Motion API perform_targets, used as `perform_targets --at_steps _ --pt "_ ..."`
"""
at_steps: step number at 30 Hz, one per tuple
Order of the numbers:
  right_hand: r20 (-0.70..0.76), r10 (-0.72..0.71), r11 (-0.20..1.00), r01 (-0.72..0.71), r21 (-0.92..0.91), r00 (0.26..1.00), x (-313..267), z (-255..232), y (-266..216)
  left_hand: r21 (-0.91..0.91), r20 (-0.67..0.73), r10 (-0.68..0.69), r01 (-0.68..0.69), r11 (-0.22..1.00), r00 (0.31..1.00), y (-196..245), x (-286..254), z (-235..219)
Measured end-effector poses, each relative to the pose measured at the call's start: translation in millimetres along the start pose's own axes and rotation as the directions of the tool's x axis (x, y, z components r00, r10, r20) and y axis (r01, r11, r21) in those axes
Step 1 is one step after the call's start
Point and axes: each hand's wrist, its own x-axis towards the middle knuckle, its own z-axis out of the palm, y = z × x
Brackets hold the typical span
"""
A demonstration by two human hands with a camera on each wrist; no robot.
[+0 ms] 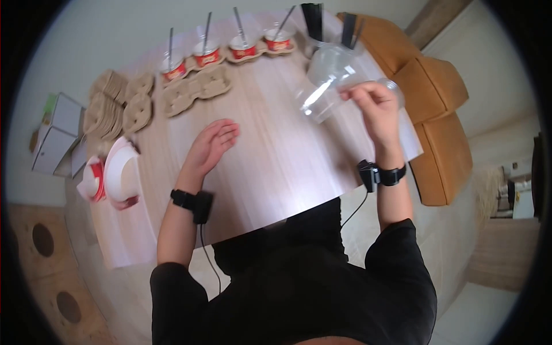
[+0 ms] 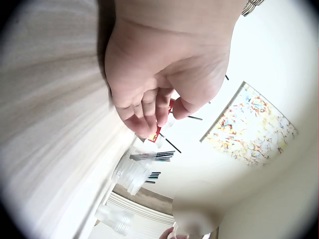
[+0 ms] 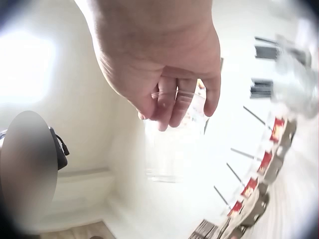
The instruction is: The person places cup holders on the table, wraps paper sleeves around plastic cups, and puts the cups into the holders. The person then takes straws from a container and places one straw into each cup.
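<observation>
My right hand (image 1: 376, 106) pinches a clear plastic cup (image 1: 318, 105) by its rim, over the right part of the table. In the right wrist view the cup (image 3: 167, 157) hangs from my fingertips, pale against the bright wall. My left hand (image 1: 214, 144) is at the middle of the table with its fingers loosely bent and nothing in them. Its palm (image 2: 159, 64) shows bare in the left wrist view. Red-and-white cups (image 1: 242, 47) with black straws stand in cardboard cup carriers (image 1: 253, 57) along the far edge.
An unfilled cardboard carrier (image 1: 196, 91) lies before the cups. Stacked carriers (image 1: 106, 112) are at the far left, with pink-and-white bowls (image 1: 121, 172) nearer. Black straws (image 1: 313, 22) stand in clear containers at the back right. A brown sofa (image 1: 431, 86) borders the table's right side.
</observation>
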Motion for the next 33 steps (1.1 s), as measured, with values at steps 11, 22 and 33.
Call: perform_targets --at_steps 11,22,33 --pt "0.547 0.19 0.974 -0.227 0.0 0.815 -1 141 65 0.163 0.267 -0.007 -0.038 0.986 0.964 3 -11 10" --pt "0.046 -0.26 0.244 0.112 -0.963 0.964 75 -12 96 0.096 -0.001 -0.131 0.13 0.987 0.991 1 -2 16" --pt "0.035 0.083 0.211 0.017 -0.977 0.996 81 -19 98 0.078 0.035 -0.12 0.117 0.99 0.992 0 -2 10"
